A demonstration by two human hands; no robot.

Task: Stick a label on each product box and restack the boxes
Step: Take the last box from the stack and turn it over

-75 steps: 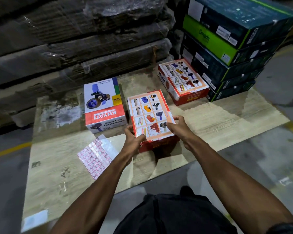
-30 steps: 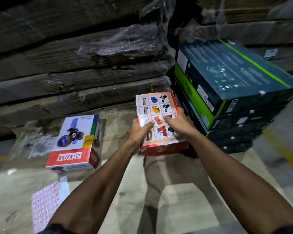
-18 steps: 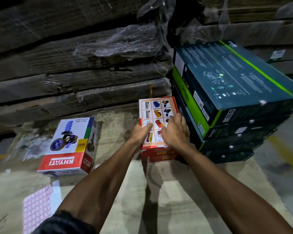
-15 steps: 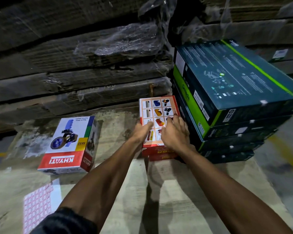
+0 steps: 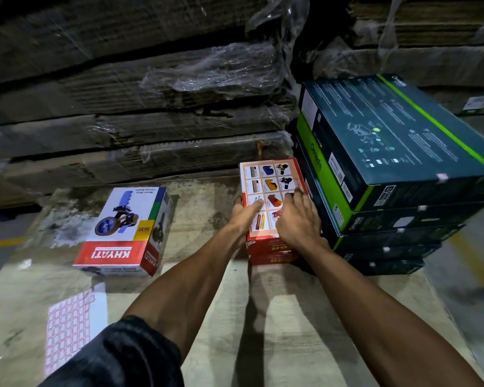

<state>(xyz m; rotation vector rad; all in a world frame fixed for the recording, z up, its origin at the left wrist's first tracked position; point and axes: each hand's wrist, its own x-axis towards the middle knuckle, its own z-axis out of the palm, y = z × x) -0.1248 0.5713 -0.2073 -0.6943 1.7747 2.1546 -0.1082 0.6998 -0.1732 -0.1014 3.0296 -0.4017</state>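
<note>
A red box with a grid of product pictures [image 5: 266, 177] lies on top of a second red box [image 5: 271, 259], right beside the dark stack. My left hand [image 5: 245, 216] holds the top box's left edge, thumb laid across its top. My right hand [image 5: 298, 219] rests flat on the top face, fingers reaching toward the right edge. A white and red KHYATI box [image 5: 123, 227] lies apart to the left. The sheet of red-edged labels [image 5: 70, 325] lies at the near left.
A stack of large dark green boxes [image 5: 389, 152] stands at the right, touching the red boxes. Plastic-wrapped piles of flat cardboard [image 5: 151, 107] wall off the back. Everything sits on a pale cardboard sheet [image 5: 235, 331] on the grey floor.
Both hands carried the picture-grid box from in front of me to the back right and set it on the other red box. My right hand shifted from its edge onto its top.
</note>
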